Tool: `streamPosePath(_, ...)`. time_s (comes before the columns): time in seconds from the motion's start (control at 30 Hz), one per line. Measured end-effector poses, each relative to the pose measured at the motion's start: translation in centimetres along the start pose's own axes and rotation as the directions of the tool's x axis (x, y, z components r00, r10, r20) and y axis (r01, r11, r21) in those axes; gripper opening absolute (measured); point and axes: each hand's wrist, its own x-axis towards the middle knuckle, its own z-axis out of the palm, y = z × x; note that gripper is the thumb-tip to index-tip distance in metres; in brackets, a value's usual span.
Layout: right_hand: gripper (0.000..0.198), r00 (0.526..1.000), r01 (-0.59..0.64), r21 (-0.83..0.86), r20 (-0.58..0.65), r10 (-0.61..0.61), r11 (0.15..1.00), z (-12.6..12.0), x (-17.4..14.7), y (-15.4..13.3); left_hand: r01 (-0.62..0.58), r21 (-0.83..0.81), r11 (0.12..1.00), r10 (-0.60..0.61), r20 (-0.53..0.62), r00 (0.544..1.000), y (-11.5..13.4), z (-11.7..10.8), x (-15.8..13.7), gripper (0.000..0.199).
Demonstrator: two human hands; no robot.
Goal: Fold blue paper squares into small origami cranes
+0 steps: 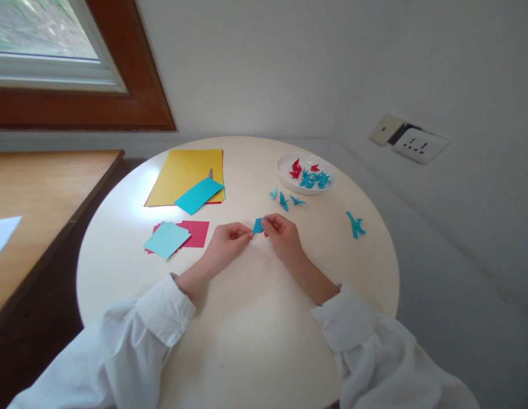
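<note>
Between my hands is a small folded piece of blue origami paper point(257, 226), held just above the middle of the round table. My right hand point(282, 234) pinches its right side between thumb and finger. The fingertips of my left hand point(228, 241) are closed at its lower left corner. Behind the hands lie three small paper cranes point(283, 201), two blue and one pale. A white dish point(285, 183) beyond them holds several red and blue cranes point(315, 179).
Left on the white table point(246, 341) are pale blue squares point(167, 241) over pink squares point(198, 234). Behind them a blue sheet point(199, 196) overlaps yellow paper point(182, 170), by a small metal tip point(211, 173). Blue scraps point(355, 225) lie right. Walls stand behind and right.
</note>
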Motion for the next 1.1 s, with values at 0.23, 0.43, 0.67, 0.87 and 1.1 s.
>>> streamPosePath(0.23,0.019,0.999,0.003,0.000,0.035,-0.003,1.000,0.1,-0.2,0.1,-0.081,0.008,0.997,0.080,0.096,0.992,-0.2,0.3,0.1,0.020)
streamPosePath(0.43,0.012,0.990,0.026,-0.037,0.137,-0.020,0.999,0.2,-0.4,-0.1,-0.135,0.050,0.990,0.132,0.062,0.989,-0.6,0.4,0.1,0.014)
streamPosePath(0.67,0.013,0.994,0.035,-0.054,0.101,-0.029,0.998,0.0,-0.4,-0.2,-0.112,0.066,0.992,0.105,0.094,0.990,-0.5,0.4,0.1,0.017)
streamPosePath(0.87,0.025,1.000,-0.020,-0.006,0.015,0.020,1.000,-0.1,-0.2,0.0,-0.057,-0.058,0.997,0.062,0.097,0.993,-0.3,0.4,0.0,0.018)
streamPosePath(1.1,0.028,0.994,0.032,0.102,0.103,-0.042,0.994,0.1,-0.5,-0.3,0.087,-0.409,0.908,-0.096,0.000,0.995,0.4,0.1,0.2,0.032)
